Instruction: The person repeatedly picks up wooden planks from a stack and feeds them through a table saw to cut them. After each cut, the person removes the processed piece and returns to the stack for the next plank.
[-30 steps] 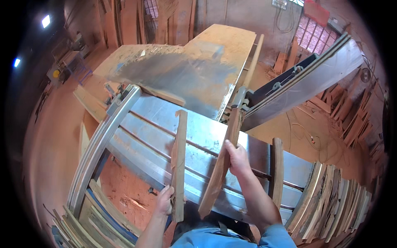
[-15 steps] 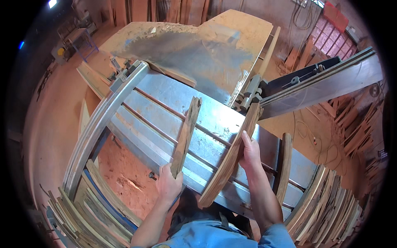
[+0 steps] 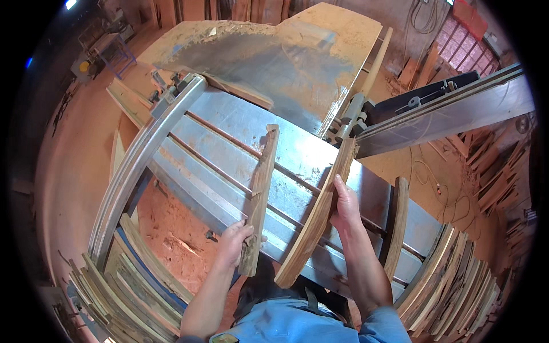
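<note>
My left hand (image 3: 233,243) is closed round the lower part of a rough, narrow wooden strip (image 3: 262,191), thumb on top. The strip's far end reaches over the grooved metal saw table (image 3: 200,154). Farther right, my right hand (image 3: 346,203) grips a longer, thicker wooden board (image 3: 313,228) by its right edge, thumb on its upper face. That board slants across the table, its near end close to my body. A third wooden piece (image 3: 394,228) lies on the table to the right of my right forearm.
A metal fence rail (image 3: 143,154) borders the table's left side. A long metal beam (image 3: 446,117) sticks out at the right. Beyond lies a dusty board surface (image 3: 229,66). Stacked wood strips stand at lower left (image 3: 120,291) and lower right (image 3: 452,286).
The left-hand strip has turned to show a broader face, and my left hand now grips it higher up, with its near end sticking out below. The right hand keeps hold of the board.
</note>
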A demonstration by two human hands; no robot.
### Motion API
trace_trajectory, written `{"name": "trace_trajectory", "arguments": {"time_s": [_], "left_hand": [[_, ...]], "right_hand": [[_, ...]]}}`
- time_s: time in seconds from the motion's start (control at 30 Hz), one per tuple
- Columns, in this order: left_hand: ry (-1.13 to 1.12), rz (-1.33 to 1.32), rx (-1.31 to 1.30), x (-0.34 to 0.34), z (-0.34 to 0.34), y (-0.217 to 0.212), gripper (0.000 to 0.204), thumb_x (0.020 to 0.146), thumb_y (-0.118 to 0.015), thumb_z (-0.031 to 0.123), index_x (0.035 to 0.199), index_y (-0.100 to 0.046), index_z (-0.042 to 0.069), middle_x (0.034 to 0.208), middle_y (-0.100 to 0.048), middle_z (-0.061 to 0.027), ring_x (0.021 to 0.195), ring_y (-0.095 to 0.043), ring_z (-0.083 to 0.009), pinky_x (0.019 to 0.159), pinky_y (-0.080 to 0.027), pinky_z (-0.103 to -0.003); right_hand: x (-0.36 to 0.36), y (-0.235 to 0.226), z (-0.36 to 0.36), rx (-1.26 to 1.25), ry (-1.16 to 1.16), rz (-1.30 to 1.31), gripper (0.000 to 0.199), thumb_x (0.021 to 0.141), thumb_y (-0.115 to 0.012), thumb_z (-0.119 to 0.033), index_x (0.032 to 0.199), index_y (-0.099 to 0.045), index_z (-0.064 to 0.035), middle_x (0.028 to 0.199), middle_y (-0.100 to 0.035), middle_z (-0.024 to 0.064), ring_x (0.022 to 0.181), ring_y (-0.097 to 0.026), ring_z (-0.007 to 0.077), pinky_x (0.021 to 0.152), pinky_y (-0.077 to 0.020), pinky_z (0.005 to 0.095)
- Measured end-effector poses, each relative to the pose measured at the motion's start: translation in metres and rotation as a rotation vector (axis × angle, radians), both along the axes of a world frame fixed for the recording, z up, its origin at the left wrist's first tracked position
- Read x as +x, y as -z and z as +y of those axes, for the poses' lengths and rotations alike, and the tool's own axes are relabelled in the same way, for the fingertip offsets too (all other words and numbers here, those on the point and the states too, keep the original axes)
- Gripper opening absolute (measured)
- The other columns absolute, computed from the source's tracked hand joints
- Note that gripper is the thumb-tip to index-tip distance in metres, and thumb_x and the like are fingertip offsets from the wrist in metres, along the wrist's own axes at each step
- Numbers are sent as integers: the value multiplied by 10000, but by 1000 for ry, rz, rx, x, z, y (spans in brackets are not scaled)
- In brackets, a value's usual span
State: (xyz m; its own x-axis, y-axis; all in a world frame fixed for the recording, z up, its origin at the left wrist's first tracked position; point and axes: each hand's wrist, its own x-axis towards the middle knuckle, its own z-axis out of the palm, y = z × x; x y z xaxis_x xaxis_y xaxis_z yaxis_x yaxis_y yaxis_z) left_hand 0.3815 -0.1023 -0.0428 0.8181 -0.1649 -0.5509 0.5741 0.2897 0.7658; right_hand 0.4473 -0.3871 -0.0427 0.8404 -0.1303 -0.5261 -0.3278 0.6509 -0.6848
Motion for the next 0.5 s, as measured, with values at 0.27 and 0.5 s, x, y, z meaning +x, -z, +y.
{"name": "trace_trajectory", "arguments": {"time_s": [0.27,0.5], "left_hand": [[-42,108,-149,-1,-3,-1,338,1030,-494,266,1164,-593,-28,964,-673,-145,781,-707,-279,645,-591,-378],[-43,125,-108,-1,-5,-4,322,1020,-536,281,1153,-591,-8,912,-654,-115,754,-690,-256,656,-590,-364]], "right_hand": [[21,-28,1,78,-34,27,329,1019,-563,-395,1062,-617,-73,899,-639,63,794,-645,199,698,-561,385],[-12,-49,15,41,-356,-31,366,1032,-468,-431,1139,-528,-86,883,-620,72,754,-644,216,655,-568,404]]}}
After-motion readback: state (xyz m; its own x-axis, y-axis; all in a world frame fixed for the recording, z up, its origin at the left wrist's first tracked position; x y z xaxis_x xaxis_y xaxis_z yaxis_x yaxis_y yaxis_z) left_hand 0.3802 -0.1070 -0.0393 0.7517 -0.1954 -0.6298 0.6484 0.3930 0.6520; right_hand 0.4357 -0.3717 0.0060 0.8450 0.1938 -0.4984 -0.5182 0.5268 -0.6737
